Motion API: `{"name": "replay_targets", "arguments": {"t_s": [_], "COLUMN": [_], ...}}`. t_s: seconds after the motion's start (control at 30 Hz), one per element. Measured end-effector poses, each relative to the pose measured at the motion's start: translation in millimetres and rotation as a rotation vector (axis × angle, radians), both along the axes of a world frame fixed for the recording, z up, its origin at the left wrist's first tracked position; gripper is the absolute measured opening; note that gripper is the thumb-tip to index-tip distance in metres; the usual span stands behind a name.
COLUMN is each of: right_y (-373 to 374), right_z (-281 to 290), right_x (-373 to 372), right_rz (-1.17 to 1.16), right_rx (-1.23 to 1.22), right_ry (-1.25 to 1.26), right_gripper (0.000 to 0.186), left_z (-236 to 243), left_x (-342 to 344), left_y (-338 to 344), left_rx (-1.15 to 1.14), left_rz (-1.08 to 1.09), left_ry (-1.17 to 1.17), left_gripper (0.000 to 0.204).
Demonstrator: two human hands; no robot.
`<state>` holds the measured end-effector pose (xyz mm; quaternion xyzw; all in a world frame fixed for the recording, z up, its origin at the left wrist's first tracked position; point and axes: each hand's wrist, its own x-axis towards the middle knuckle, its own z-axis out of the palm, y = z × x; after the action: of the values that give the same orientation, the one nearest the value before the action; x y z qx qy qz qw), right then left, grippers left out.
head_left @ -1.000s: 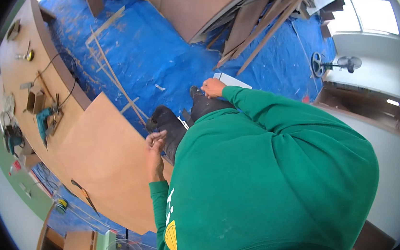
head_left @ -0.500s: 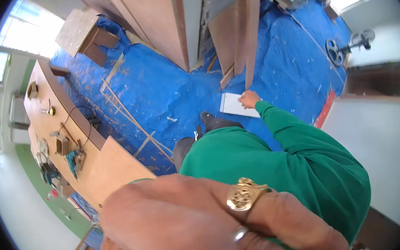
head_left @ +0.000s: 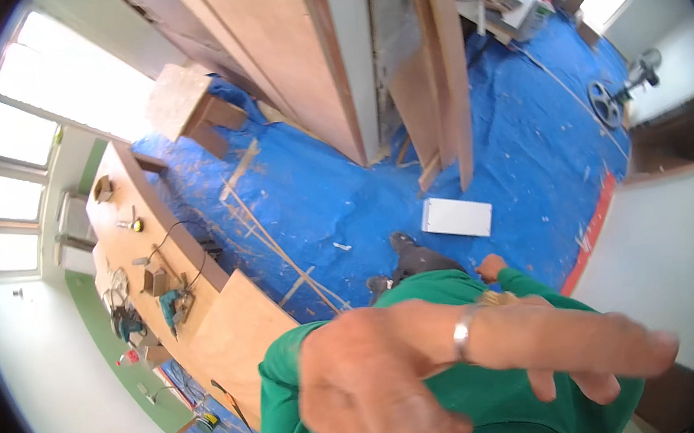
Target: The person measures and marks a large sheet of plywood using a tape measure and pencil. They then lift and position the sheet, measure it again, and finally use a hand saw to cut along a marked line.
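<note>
My left hand point(head_left: 394, 354) is very close to the view and partly blurred. Its fingers are stretched out and apart, with nothing visible in them; a silver ring point(head_left: 461, 334) circles one finger. Farther off, below the right side of my green top, my right hand point(head_left: 492, 268) has its fingers curled, and nothing shows in it. Just beyond that hand, apart from it, a flat white rectangular panel or box point(head_left: 457, 217) lies on the blue sheet point(head_left: 346, 208). My shoe point(head_left: 402, 242) is to the left of the white piece.
A long wooden workbench point(head_left: 144, 236) along the left carries a teal power drill point(head_left: 174, 306), a small box point(head_left: 153, 281) and cables. Tall boards point(head_left: 438, 82) lean ahead. A wheeled stand point(head_left: 606, 104) is by the right wall. Wood strips point(head_left: 270, 240) lie on the sheet.
My right hand has left the white piece and drawn back toward my body. My left hand has gone from folded to outstretched fingers. The view has shifted, moving the room right and down.
</note>
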<state>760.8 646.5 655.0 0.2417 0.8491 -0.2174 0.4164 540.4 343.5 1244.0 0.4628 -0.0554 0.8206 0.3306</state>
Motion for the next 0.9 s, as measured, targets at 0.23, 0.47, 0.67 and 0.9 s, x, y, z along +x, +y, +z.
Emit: {"name": "replay_targets", "arguments": {"t_s": [0.23,0.47,0.67,0.9], "right_y": [53,70,108,157], "right_z": [42,234,252,243], "right_x": [-173,-419,-577,-595], "right_rz": [0.688,-0.248,-0.244,-0.090], "right_rx": [0.419,0.007,0.219,0.011], "right_ry": [0.974,1.263,1.488,1.240], "right_gripper": [0.024,0.086,0.112,0.112], "left_z": [-2,-78,-178,-213], "left_x": [-28,-194,-337,-419], "left_y": [14,78,144,235], "left_rx": [-0.102,-1.206,-1.703,-1.960], "left_rz": [-0.010,0.805,1.091,1.165], "left_ry": [-0.058,0.087,0.284,0.231], "left_gripper": [0.028,0.035,0.037,0.063]}}
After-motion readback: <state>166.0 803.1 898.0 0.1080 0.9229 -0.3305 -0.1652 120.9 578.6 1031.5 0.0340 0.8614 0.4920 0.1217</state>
